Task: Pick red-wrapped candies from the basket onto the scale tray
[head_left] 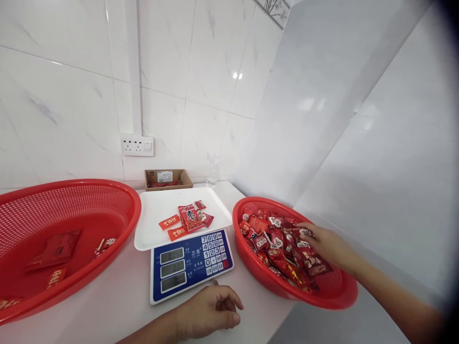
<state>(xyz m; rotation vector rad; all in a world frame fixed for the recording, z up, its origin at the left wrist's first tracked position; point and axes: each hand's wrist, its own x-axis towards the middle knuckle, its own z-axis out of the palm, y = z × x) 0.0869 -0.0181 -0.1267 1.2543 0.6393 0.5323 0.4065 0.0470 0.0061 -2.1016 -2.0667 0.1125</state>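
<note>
My right hand (326, 243) reaches over the right red basket (344, 291), its fingers closed around a dark red snack packet (306, 232) among the pile. Many small red and maroon packets fill that basket, and a larger maroon packet (315, 264) lies just below the hand. Near the table's front edge hovers or rests my left hand (211, 310), loosely curled with thumb and fingers apart and nothing in it. Just beyond it stands a blue digital scale (193, 255), its top display reading about 0.050. On the scale's white tray (150, 205) lie several red packets (191, 217).
A second, larger red basket (131, 210) with a few packets stands at the left. Behind the scale are a low cardboard box (168, 177) and a clear plastic bottle (212, 174). White tiled wall with a socket (137, 145) backs the table.
</note>
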